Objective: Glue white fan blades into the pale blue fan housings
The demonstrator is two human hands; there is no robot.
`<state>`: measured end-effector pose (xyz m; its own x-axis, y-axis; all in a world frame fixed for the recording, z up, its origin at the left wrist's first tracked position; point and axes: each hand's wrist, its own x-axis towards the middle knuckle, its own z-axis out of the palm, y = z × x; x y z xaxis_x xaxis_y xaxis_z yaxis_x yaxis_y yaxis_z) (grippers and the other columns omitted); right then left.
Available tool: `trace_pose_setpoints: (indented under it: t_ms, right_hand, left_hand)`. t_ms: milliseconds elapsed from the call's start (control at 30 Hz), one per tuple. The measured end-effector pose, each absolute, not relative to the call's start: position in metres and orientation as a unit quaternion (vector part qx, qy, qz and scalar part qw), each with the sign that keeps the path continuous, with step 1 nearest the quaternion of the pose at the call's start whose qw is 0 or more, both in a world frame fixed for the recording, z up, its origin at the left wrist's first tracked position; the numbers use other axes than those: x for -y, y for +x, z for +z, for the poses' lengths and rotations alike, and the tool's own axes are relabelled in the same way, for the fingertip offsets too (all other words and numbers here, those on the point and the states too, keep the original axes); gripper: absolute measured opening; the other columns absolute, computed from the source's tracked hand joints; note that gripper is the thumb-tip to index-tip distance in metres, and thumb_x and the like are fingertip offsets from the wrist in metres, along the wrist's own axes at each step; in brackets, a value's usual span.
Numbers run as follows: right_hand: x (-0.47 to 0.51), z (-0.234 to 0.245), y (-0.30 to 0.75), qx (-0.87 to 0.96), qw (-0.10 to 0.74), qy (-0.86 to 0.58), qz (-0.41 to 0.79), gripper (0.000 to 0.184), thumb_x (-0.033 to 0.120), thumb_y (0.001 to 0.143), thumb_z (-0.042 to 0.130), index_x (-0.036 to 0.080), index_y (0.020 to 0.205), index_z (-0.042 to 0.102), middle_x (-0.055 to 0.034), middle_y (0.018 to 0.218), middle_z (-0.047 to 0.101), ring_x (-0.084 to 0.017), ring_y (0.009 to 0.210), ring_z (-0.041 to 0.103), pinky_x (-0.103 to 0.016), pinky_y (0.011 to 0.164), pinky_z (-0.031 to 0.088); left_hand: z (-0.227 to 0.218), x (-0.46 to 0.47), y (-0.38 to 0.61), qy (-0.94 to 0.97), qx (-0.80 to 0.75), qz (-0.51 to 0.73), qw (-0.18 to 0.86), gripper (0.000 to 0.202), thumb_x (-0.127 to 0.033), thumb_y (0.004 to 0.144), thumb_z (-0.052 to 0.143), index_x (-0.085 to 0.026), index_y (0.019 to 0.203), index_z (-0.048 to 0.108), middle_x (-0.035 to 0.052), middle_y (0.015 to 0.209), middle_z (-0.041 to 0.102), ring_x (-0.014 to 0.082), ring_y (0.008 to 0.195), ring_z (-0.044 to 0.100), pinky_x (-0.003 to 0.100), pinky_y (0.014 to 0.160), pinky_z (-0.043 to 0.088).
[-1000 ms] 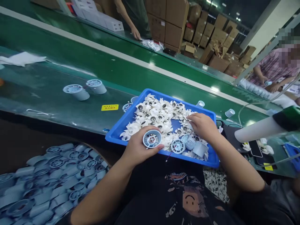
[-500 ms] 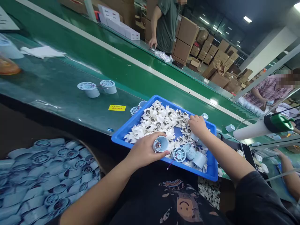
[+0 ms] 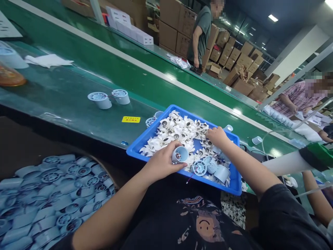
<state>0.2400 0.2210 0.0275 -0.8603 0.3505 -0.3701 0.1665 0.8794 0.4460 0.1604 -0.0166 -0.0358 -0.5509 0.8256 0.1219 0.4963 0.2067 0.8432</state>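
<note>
My left hand (image 3: 166,161) is wrapped round a light blue fan housing (image 3: 183,152), its open end facing up toward me. Inside the housing a small motor part with wires shows. Below both hands lies a blue tray (image 3: 145,142) heaped with white fan impellers (image 3: 173,130). My right hand (image 3: 218,136) reaches into the tray's far right side, fingers bent down among the impellers; whether they grip one is hidden. Several more blue housings (image 3: 199,168) rest in the tray's near right part, one with a wire hanging over the rim.
A large pile of blue housings (image 3: 57,194) fills a container at lower left. Two wired housings (image 3: 100,100) and a yellow label (image 3: 130,119) sit on the green bench. Across the conveyor belt (image 3: 145,73) stands a person (image 3: 201,34); another person (image 3: 293,97) works at right.
The person across the belt has moved right and stands more upright. My left hand still holds the housing, and my right hand stays low in the tray with little movement.
</note>
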Motion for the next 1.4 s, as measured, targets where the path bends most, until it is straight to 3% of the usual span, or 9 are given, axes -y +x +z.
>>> trace_pose_setpoints:
  t_ms: [200,400,533,667,833,1000,1200,1333,1400]
  right_hand:
    - [-0.227,0.026,0.242,-0.959,0.129,0.229,0.11,0.033,0.036,0.095,0.062,0.015,0.12,0.061,-0.0095,0.124,0.061,-0.023,0.113,0.061,-0.046,0.097,0.052]
    - [-0.206,0.043,0.279,-0.967,-0.001,0.199,-0.157,0.027,0.023,0.101,0.041,0.015,0.124,0.05,-0.0136,0.121,0.061,-0.019,0.104,0.063,-0.039,0.092,0.054]
    - [-0.172,0.032,0.318,-0.923,-0.029,0.119,-0.364,0.032,0.034,0.104,0.024,0.02,0.126,0.044,-0.0064,0.094,0.066,-0.014,0.074,0.066,-0.029,0.069,0.057]
    - [-0.144,0.025,0.338,-0.876,-0.068,0.082,-0.47,0.037,0.051,0.102,0.033,0.022,0.116,0.051,-0.0041,0.087,0.065,-0.014,0.069,0.063,-0.029,0.064,0.055]
    - [-0.124,0.046,0.341,-0.932,-0.155,0.037,-0.325,0.016,0.031,0.093,0.06,0.023,0.106,0.067,-0.0064,0.1,0.065,-0.018,0.091,0.062,-0.035,0.082,0.052]
    - [-0.115,0.049,0.333,-0.958,-0.178,0.008,-0.223,0.007,0.023,0.088,0.068,0.02,0.088,0.074,-0.0037,0.084,0.057,-0.016,0.079,0.056,-0.031,0.071,0.049]
    - [-0.118,0.041,0.337,-0.948,-0.22,0.026,-0.228,0.018,0.035,0.091,0.065,0.022,0.097,0.077,-0.0051,0.09,0.055,-0.015,0.078,0.052,-0.031,0.07,0.047]
    - [-0.118,0.04,0.351,-0.944,-0.24,0.009,-0.226,0.033,0.046,0.095,0.056,0.023,0.084,0.076,-0.0057,0.092,0.056,-0.017,0.085,0.053,-0.035,0.077,0.048]
    - [-0.116,0.035,0.355,-0.945,-0.258,-0.011,-0.202,0.042,0.055,0.095,0.051,0.021,0.1,0.075,-0.0103,0.107,0.057,-0.023,0.1,0.055,-0.041,0.086,0.049]
  left_hand:
    - [-0.037,0.023,0.162,0.439,-0.673,0.578,0.143,0.051,-0.048,0.072,0.072,-0.021,0.114,0.061,0.0129,0.12,0.069,0.0323,0.114,0.065,0.045,0.097,0.052]
    - [-0.04,0.043,0.171,0.454,-0.66,0.579,0.152,0.054,-0.04,0.074,0.069,-0.02,0.122,0.058,0.0135,0.119,0.07,0.0318,0.109,0.067,0.044,0.094,0.055]
    - [-0.033,0.038,0.181,0.5,-0.681,0.523,0.112,0.059,-0.045,0.074,0.072,-0.023,0.126,0.057,0.0113,0.124,0.068,0.0312,0.113,0.066,0.045,0.1,0.052]
    - [-0.02,0.026,0.188,0.561,-0.668,0.482,0.084,0.057,-0.05,0.079,0.072,-0.021,0.126,0.057,0.0116,0.123,0.069,0.0298,0.112,0.066,0.046,0.101,0.051]
    - [-0.01,0.017,0.197,0.626,-0.651,0.429,-0.003,0.038,-0.041,0.089,0.062,-0.018,0.119,0.057,0.0125,0.114,0.072,0.0287,0.107,0.067,0.045,0.095,0.053]
    - [-0.01,0.015,0.206,0.657,-0.617,0.419,-0.11,0.032,-0.032,0.094,0.053,-0.014,0.121,0.053,0.0141,0.107,0.072,0.0275,0.101,0.069,0.045,0.095,0.055]
    - [-0.013,0.015,0.205,0.629,-0.635,0.432,-0.12,0.037,-0.03,0.092,0.057,-0.019,0.126,0.051,0.011,0.113,0.072,0.0261,0.107,0.069,0.043,0.1,0.053]
    - [-0.018,0.01,0.198,0.602,-0.664,0.438,-0.072,0.038,-0.036,0.088,0.062,-0.019,0.122,0.054,0.011,0.114,0.073,0.0265,0.106,0.069,0.042,0.098,0.054]
    - [-0.02,0.008,0.197,0.609,-0.66,0.432,-0.076,0.039,-0.035,0.089,0.062,-0.02,0.124,0.053,0.0101,0.114,0.073,0.0256,0.105,0.069,0.043,0.101,0.051]
